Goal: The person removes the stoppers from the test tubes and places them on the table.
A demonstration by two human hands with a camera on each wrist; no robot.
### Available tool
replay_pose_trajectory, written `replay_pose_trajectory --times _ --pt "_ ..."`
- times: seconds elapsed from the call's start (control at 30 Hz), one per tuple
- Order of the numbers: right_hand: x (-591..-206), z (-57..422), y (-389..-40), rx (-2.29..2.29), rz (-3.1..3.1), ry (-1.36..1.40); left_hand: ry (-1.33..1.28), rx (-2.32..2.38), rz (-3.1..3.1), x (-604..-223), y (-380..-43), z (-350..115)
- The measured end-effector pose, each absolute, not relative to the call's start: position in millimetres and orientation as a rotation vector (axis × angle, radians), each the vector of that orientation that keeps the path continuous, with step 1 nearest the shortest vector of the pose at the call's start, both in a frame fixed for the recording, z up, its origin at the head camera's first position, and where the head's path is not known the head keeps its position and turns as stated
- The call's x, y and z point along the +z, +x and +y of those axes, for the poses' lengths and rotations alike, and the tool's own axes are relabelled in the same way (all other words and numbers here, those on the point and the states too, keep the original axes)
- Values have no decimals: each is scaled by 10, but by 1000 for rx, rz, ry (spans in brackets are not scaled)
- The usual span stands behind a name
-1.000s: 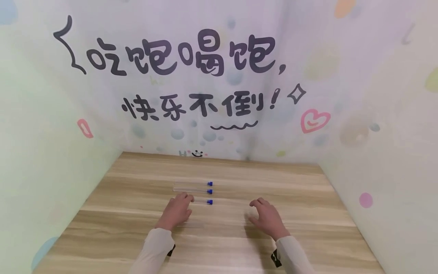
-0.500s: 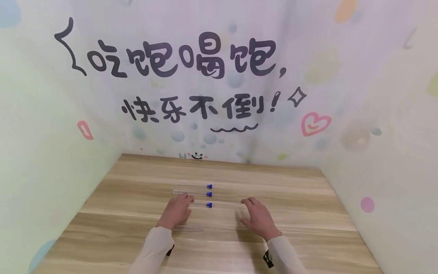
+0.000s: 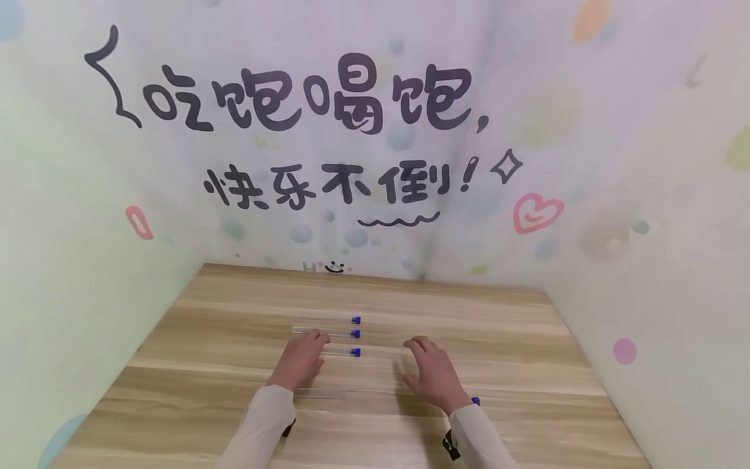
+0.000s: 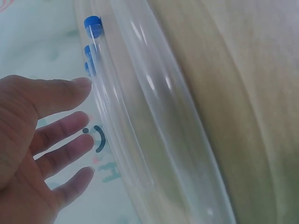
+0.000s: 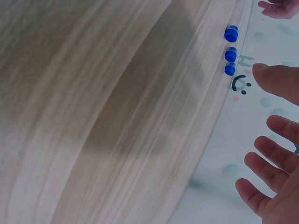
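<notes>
Three clear tubes with blue caps lie in a row on the table; the nearest capped tube (image 3: 340,352) runs partly behind my left hand (image 3: 300,359). That hand is held with loosely bent, spread fingers and grips nothing. Below it lies a faint clear tube (image 3: 322,393), which looms large in the left wrist view as a transparent tube (image 4: 166,98). To the right, my right hand (image 3: 432,374) hovers above the table, fingers apart, with nothing between them. Just beside its wrist a blue cap (image 3: 476,401) shows; the sleeve hides what lies behind it.
The wood-grain table (image 3: 545,365) ends at a printed back wall (image 3: 410,247) with large black lettering. Pale side walls (image 3: 88,260) close in on the left and right. The other capped tubes (image 3: 325,331) lie farther back.
My right hand has moved left toward the tubes, and a blue cap has come into view beside its wrist. The left hand and the row of tubes have stayed nearly still.
</notes>
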State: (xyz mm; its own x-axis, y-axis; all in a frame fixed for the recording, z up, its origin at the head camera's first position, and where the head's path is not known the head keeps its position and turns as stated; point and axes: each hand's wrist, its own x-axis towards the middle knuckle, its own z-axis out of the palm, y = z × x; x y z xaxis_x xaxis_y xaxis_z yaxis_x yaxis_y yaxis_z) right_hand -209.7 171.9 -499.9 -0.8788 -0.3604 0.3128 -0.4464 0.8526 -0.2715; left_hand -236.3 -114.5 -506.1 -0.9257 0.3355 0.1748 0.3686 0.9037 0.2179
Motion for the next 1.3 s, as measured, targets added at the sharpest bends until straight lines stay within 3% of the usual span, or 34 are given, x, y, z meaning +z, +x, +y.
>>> replay_pose_trajectory --times 1.3 --pt "-5098 1504 -2214 411 -2872 645 -611 -50 -2969 -5119 -2604 -1041"
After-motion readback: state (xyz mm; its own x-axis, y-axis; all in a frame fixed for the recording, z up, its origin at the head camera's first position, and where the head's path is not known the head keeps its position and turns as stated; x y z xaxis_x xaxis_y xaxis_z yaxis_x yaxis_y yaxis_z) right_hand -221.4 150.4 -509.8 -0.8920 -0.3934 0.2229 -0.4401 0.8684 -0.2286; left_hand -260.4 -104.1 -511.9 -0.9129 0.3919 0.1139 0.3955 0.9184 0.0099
